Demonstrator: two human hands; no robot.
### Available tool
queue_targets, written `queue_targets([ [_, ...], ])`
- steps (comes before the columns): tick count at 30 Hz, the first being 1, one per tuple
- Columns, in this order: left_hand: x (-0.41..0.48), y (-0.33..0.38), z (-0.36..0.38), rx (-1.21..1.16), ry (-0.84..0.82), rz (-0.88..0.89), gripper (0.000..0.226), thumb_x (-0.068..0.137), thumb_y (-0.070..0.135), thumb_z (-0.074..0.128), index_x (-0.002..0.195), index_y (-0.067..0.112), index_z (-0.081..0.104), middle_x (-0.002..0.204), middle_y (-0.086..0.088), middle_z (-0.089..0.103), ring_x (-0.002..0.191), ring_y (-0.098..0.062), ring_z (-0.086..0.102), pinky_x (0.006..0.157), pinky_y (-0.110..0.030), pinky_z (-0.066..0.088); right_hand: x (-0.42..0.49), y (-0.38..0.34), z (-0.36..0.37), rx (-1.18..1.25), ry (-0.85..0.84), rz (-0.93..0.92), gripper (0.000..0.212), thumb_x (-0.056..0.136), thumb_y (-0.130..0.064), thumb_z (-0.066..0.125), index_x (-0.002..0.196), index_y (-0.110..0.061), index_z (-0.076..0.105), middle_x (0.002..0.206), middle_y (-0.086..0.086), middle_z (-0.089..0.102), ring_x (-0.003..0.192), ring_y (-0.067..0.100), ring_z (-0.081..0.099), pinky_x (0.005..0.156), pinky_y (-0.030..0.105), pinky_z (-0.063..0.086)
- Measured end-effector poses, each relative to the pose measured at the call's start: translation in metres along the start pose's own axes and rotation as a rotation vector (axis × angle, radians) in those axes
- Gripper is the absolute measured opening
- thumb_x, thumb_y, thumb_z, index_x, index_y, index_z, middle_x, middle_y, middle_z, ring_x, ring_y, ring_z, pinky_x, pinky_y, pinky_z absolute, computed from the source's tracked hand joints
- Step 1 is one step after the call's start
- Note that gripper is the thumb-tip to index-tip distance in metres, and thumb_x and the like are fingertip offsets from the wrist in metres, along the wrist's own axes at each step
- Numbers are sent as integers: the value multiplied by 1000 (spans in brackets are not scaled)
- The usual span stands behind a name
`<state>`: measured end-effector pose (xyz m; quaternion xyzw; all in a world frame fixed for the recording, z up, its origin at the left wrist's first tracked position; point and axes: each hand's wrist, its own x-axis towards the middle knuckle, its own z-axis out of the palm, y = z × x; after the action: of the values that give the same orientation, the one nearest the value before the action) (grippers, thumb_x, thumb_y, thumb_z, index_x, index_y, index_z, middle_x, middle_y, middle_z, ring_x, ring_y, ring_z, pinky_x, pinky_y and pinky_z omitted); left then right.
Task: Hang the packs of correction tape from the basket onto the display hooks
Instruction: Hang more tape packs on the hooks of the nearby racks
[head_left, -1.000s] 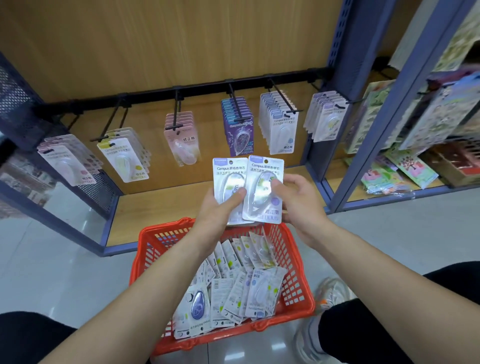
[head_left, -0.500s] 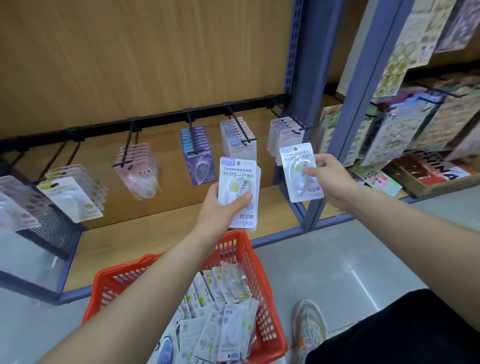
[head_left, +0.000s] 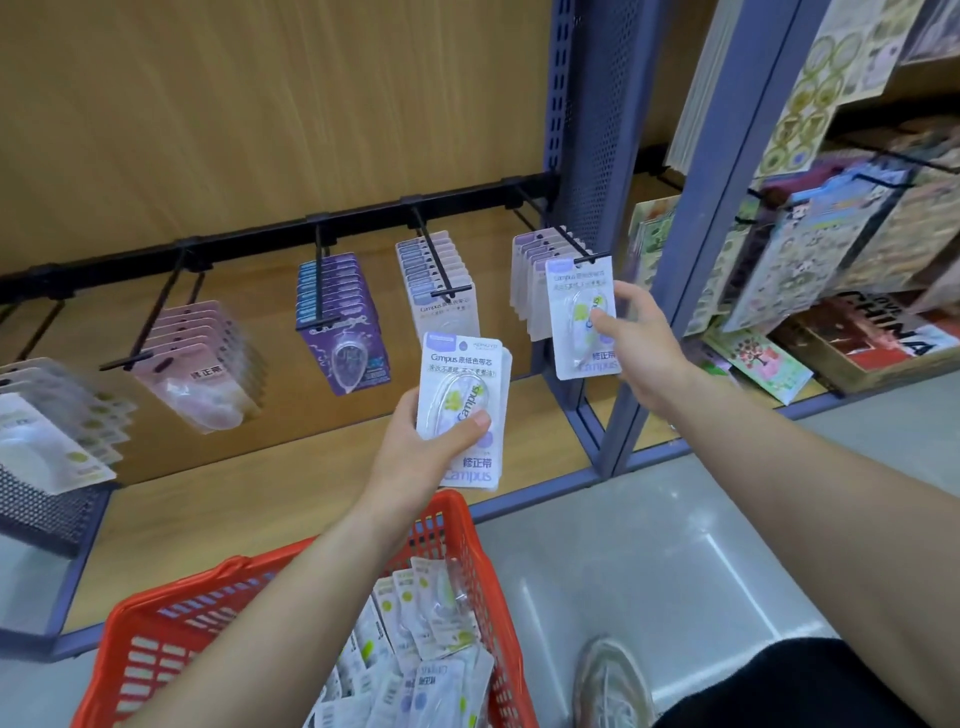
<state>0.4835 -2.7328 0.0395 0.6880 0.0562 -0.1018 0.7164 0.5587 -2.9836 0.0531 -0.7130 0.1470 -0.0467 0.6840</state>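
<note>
The right hand (head_left: 644, 348) pinched one correction tape pack (head_left: 579, 291) by its side, with the top edge right up at the tip of the rightmost hook (head_left: 561, 231). Couldn't tell if it was threaded on. The left hand (head_left: 421, 452) gripped a small stack of packs (head_left: 467, 369) above the red basket (head_left: 176, 590), which had plenty more loose packs (head_left: 431, 618) inside.

Single pack (head_left: 579, 312): white card, clear blister, upright, pinched in my right hand (head_left: 641, 343), top at the rightmost hook (head_left: 563, 234) tip (threaded or not, unclear).
Stack (head_left: 462, 410): same print, upright, gripped in my left hand (head_left: 415, 457).
Basket (head_left: 457, 525): red, loose packs (head_left: 431, 623) heaped inside.
</note>
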Motion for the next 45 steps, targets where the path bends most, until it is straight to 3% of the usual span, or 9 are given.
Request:
queue_targets([
  [6,5,-3,3,-3,-1,-7,46,85,19,81,126,20,60,112,-1,77,101,-25,75,90,-54,60,1,9,1,-61,-11,-3,30,105,-17,54,132,-29,54,107,-9,72,94,14,74,74,37,60],
  [11,5,-1,1,-17,1,-14,47,86,18,80,128,18,59,113,-2,77,100,-24,76,88,-51,61,6,9,11,-24,68,-20,30,105,-16,51,133,-26,51,114,-9,68,91,7,70,68,29,54],
  [16,7,-2,-4,-28,18,-13,44,86,19,80,125,19,60,111,-2,77,96,-21,76,78,-40,64,9,12,9,-12,99,-32,29,107,-17,48,135,-26,49,109,-14,65,89,1,67,61,24,52],
  [23,9,-5,-1,-28,31,-14,44,85,19,81,124,21,59,109,1,77,95,-20,76,78,-38,64,20,16,19,-209,89,-100,33,106,-29,49,138,-37,48,119,-6,67,104,16,67,74,29,55],
  [30,13,-4,-4,-25,37,-2,48,85,23,82,127,22,59,113,1,76,97,-20,76,79,-40,63,19,10,25,-440,191,-7,53,99,-40,59,147,-24,43,137,7,57,119,26,60,93,36,48],
  [33,19,-1,-3,-35,29,-2,49,85,25,82,128,24,58,114,2,75,98,-20,76,75,-38,62,-12,-2,25,-265,-6,24,19,100,-30,59,117,-22,61,108,3,70,93,20,70,78,35,57],
  [37,28,2,8,-42,25,1,51,84,21,83,128,21,56,117,-3,74,101,-26,75,81,-48,63,-58,-12,40,-241,-413,136,26,102,-40,59,112,-18,67,98,4,77,88,22,77,78,42,63],
  [40,30,1,18,-35,4,30,51,85,18,83,127,21,55,118,-3,74,102,-25,74,82,-48,63,-70,-11,46,-184,-436,143,31,99,-41,64,112,-12,63,97,6,78,87,23,78,76,43,64],
  [45,27,-3,32,10,-40,76,55,84,16,83,130,21,54,118,0,73,104,-18,73,78,-32,63,-63,-9,37,-134,-383,148,32,93,-37,73,102,-9,59,100,11,78,87,27,78,66,40,62],
])
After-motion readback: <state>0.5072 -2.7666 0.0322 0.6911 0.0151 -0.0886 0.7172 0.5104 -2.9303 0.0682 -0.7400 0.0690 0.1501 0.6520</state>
